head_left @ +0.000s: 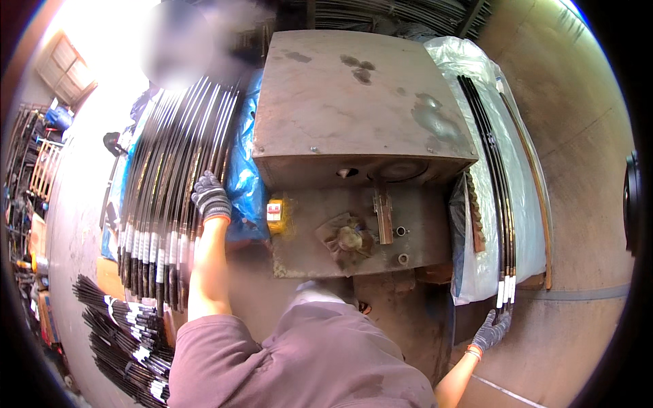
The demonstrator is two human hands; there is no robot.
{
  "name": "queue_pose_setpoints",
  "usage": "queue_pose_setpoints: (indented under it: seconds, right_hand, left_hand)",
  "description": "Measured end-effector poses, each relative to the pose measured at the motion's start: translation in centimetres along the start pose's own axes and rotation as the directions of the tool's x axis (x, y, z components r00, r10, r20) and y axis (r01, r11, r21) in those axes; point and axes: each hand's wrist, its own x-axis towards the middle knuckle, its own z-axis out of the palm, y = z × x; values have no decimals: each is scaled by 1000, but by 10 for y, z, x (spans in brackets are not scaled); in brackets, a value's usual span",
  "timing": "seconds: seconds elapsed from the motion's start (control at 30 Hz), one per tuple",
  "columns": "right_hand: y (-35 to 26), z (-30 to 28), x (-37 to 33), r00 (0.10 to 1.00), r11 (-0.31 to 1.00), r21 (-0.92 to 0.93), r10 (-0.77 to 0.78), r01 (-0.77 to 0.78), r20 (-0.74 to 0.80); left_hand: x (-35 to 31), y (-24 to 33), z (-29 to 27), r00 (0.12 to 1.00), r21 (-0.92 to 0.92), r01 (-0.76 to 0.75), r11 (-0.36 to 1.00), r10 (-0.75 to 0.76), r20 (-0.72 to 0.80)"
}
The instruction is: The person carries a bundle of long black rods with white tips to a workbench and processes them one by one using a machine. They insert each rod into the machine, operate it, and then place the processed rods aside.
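Note:
My left hand (211,196), in a dark striped knit glove, lies at the right edge of a wide row of long thin black rods (163,170) with white bands near their lower ends. Its fingers are bent around a rod at that edge. On the other side, my right hand (491,331), gloved the same way, is at the near ends of a few black rods (500,204) with white bands. Thumb and fingers close around those ends, though the fingertips are partly hidden. These rods lie along clear plastic sheeting (527,231).
Between the rods stands a brown metal machine housing (360,95). On its front ledge (299,258) are a crumpled cloth (347,238), small metal rings (403,259) and a yellow-and-white box (275,212). Bundled black rods (129,340) lie lower left; a thin brown strip (534,177) lies far right.

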Motion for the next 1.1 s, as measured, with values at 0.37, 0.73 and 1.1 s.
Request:
queue_pose_setpoints:
  seconds: [0.37,0.73,1.1]
  right_hand:
    - [-18,-1,-33,974,960,178,200,-217,111]
    - [-60,19,-27,982,833,530,83,-161,168]
    - [-321,1,-41,703,605,668,-691,433,170]
  left_hand:
    - [36,-22,-35,981,-239,59,969,-12,195]
    - [66,-44,-21,981,-870,78,487,117,154]
    - [-105,128,-255,623,-734,487,-473,777,-87]
